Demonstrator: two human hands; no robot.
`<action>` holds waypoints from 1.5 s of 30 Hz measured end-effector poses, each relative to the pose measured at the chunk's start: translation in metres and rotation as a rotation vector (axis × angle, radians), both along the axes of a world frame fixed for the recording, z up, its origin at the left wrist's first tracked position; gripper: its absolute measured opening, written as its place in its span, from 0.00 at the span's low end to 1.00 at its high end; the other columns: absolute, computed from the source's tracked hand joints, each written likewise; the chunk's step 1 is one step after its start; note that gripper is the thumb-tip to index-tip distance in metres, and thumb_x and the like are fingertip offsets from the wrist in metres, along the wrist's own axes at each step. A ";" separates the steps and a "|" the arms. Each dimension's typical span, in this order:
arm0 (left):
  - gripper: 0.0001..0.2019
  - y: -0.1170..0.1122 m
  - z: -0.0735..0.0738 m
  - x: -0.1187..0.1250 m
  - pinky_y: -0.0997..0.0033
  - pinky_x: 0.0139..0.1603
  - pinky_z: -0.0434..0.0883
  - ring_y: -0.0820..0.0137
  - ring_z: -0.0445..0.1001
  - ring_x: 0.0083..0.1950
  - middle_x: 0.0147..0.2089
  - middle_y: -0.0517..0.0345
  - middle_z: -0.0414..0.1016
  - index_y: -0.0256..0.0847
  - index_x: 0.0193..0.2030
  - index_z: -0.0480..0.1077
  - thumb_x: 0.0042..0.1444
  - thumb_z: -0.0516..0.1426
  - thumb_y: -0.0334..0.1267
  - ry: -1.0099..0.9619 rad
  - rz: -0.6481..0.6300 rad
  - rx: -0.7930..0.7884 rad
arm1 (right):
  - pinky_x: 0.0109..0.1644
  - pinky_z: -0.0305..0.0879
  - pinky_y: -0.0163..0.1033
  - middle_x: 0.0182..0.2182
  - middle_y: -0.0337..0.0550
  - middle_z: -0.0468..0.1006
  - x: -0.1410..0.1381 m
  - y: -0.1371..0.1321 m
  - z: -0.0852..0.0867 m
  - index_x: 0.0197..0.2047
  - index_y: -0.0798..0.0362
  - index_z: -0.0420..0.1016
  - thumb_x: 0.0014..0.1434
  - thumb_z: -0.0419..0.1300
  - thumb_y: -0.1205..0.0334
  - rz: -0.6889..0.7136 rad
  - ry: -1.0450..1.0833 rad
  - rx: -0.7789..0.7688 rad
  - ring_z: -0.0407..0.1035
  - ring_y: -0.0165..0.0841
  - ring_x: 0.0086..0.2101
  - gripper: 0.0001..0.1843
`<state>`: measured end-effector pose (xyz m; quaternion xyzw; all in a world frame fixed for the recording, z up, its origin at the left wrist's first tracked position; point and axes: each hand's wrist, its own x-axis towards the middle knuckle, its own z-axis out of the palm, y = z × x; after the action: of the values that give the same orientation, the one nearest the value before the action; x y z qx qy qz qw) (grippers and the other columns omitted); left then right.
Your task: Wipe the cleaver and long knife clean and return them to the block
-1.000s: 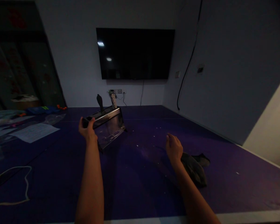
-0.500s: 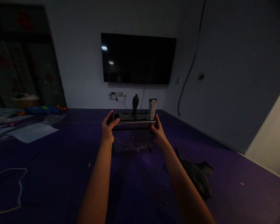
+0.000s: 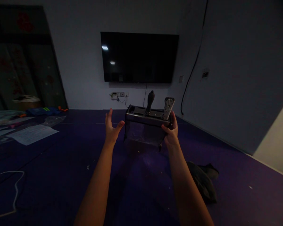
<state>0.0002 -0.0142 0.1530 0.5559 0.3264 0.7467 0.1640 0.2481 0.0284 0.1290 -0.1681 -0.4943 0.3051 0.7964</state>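
Note:
A boxy device [image 3: 145,130] with a metallic top edge and dark or see-through sides is held up in front of me, tilted down toward the right. From its top rise a black bulb-shaped handle [image 3: 150,99] and, near the right end, a pale upright piece [image 3: 168,107] that looks wrapped in plastic. My right hand [image 3: 171,129] grips the right end, thumb on the near side and fingers behind. Just off the left end, my left hand [image 3: 112,129] is apart from the device, its thumb and fingers spread.
A dark cloth-like item [image 3: 202,182] lies on the purple floor at right. Papers [image 3: 34,134] and a white cable [image 3: 16,190] are at left. A television [image 3: 139,58] hangs on the wall ahead; a black cord [image 3: 191,75] hangs down the right wall.
My left hand has let go of the device's left end and opened. The device has moved right in my right hand and now tilts and turns.

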 end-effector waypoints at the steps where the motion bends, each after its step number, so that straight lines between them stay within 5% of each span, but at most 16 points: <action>1: 0.39 -0.001 0.001 -0.002 0.54 0.65 0.47 0.58 0.44 0.68 0.66 0.52 0.52 0.52 0.61 0.58 0.40 0.61 0.59 0.000 0.003 0.023 | 0.48 0.64 0.42 0.44 0.41 0.74 0.006 0.005 -0.001 0.61 0.44 0.55 0.33 0.69 0.61 -0.072 0.040 0.008 0.70 0.35 0.41 0.51; 7: 0.37 -0.004 0.005 -0.005 0.55 0.65 0.48 0.60 0.51 0.67 0.63 0.48 0.59 0.47 0.60 0.60 0.47 0.52 0.64 -0.088 -0.024 0.023 | 0.51 0.62 0.47 0.40 0.38 0.70 0.053 0.034 -0.019 0.62 0.47 0.48 0.32 0.69 0.57 -0.399 0.263 0.026 0.68 0.34 0.42 0.54; 13: 0.35 -0.006 0.008 -0.006 0.48 0.64 0.45 0.61 0.50 0.67 0.61 0.49 0.62 0.47 0.56 0.64 0.54 0.37 0.65 -0.171 -0.063 -0.105 | 0.55 0.58 0.52 0.44 0.40 0.65 0.091 0.042 -0.039 0.60 0.47 0.47 0.35 0.68 0.51 -0.703 0.234 0.002 0.64 0.37 0.48 0.52; 24: 0.40 -0.016 0.018 -0.017 0.51 0.58 0.58 0.59 0.63 0.60 0.53 0.45 0.71 0.41 0.47 0.71 0.52 0.31 0.67 -0.206 -0.144 -0.209 | 0.61 0.50 0.53 0.55 0.51 0.57 0.101 0.033 -0.052 0.58 0.53 0.50 0.38 0.67 0.48 -1.122 0.137 -0.083 0.55 0.43 0.56 0.48; 34: 0.37 -0.014 0.016 -0.025 0.54 0.53 0.63 0.58 0.69 0.54 0.48 0.45 0.75 0.40 0.42 0.73 0.49 0.39 0.68 -0.237 -0.118 -0.256 | 0.61 0.41 0.61 0.55 0.53 0.60 0.098 0.012 -0.053 0.59 0.51 0.56 0.34 0.71 0.52 -1.186 0.035 -0.331 0.51 0.50 0.57 0.49; 39: 0.21 -0.011 0.011 -0.022 0.57 0.49 0.66 0.60 0.72 0.50 0.45 0.46 0.76 0.39 0.36 0.74 0.42 0.60 0.54 -0.272 -0.004 -0.275 | 0.62 0.38 0.61 0.55 0.54 0.61 0.096 0.015 -0.054 0.58 0.52 0.58 0.32 0.72 0.54 -1.167 0.029 -0.331 0.52 0.50 0.57 0.49; 45: 0.14 -0.010 0.008 -0.024 0.63 0.45 0.69 0.63 0.74 0.45 0.40 0.48 0.77 0.37 0.28 0.72 0.34 0.66 0.42 -0.332 -0.023 -0.317 | 0.62 0.33 0.61 0.55 0.54 0.61 0.092 0.016 -0.055 0.57 0.49 0.59 0.33 0.71 0.52 -1.105 0.009 -0.341 0.49 0.52 0.58 0.48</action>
<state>-0.0237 -0.0244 0.1613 0.3964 0.4019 0.7654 0.3092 0.3403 0.0448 0.0736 -0.5260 -0.2736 -0.0802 0.8013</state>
